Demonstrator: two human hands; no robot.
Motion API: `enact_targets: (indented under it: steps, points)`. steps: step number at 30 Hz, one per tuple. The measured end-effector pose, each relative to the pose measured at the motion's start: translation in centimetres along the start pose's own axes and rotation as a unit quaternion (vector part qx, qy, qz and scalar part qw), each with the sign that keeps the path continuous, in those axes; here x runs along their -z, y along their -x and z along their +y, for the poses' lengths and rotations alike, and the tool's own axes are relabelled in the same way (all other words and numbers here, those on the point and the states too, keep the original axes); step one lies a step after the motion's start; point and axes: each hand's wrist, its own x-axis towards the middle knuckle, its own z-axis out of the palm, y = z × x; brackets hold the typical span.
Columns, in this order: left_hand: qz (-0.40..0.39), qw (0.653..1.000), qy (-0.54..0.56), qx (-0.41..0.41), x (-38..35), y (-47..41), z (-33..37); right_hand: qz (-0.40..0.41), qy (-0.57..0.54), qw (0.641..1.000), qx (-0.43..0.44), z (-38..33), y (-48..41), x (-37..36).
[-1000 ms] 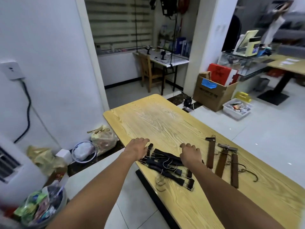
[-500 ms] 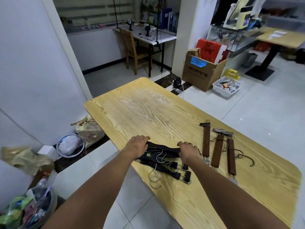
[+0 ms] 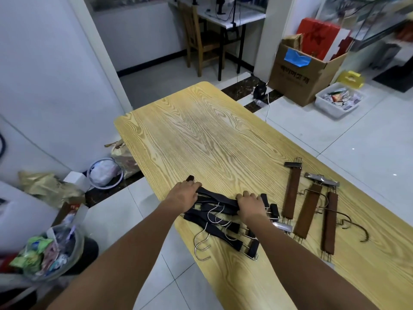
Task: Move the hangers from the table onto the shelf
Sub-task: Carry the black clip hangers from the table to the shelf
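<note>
Across its far half, from the far corners down to the hangers, the counter is bare wood, open for hands to pass. By the near left edge lies a heap of black clip hangers, its wire hooks reaching almost to that edge. The left hand and right hand grip the heap's far side. Just beside it, toward the right edge, three brown wooden clip hangers lie with narrow gaps between them. On the floor past the far right corner stand a cardboard box and a white bin.
</note>
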Motion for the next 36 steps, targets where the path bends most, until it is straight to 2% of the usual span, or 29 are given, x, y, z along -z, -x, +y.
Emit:
enact_targets:
  steps: [11,17,20,26,29,32,34,36]
  points:
    - [0.018,1.000,-0.008,0.001,0.1,-2.0,1.4,0.037,0.018,0.997,0.068,1.1,-1.3,1.3]
    - [0.049,0.998,-0.008,0.036,1.5,-2.1,0.3,0.082,-0.036,0.995,0.036,2.3,-1.7,3.9]
    - [0.048,0.998,-0.015,0.023,1.8,-2.2,0.0,0.100,-0.043,0.994,0.031,2.5,-1.7,5.2]
    - [0.083,0.992,-0.086,-0.032,2.1,-2.8,1.5,0.044,-0.171,0.982,0.067,2.6,-2.4,6.1]
    - [0.089,0.985,-0.145,-0.041,2.1,-3.2,1.5,0.038,-0.176,0.979,0.094,2.5,-2.4,6.6]
    - [0.059,0.986,-0.150,-0.036,2.2,-2.9,1.2,0.041,-0.149,0.981,0.114,2.1,-2.2,7.2]
    - [0.050,0.987,-0.148,-0.031,2.0,-2.7,0.8,0.071,-0.113,0.981,0.141,1.8,-1.8,7.3]
    - [0.041,0.986,-0.161,-0.020,1.8,-2.5,0.1,0.163,-0.077,0.973,0.142,1.7,-1.3,6.9]
